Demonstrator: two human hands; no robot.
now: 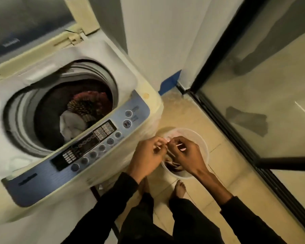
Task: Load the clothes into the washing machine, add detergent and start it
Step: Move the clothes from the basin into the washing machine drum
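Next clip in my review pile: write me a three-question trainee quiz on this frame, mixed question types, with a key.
1. True or false: the lid of the washing machine is closed.
2. Multiple choice: the white bucket stands
A. on top of the control panel
B. inside the drum
C. on the tiled floor beside the machine
3. Fill in: both the left hand and the right hand pinch a small ____ item above the bucket.

Key
1. False: the lid is raised and clothes show in the drum.
2. C
3. Pink; what it is, the frame is too blurred to tell.
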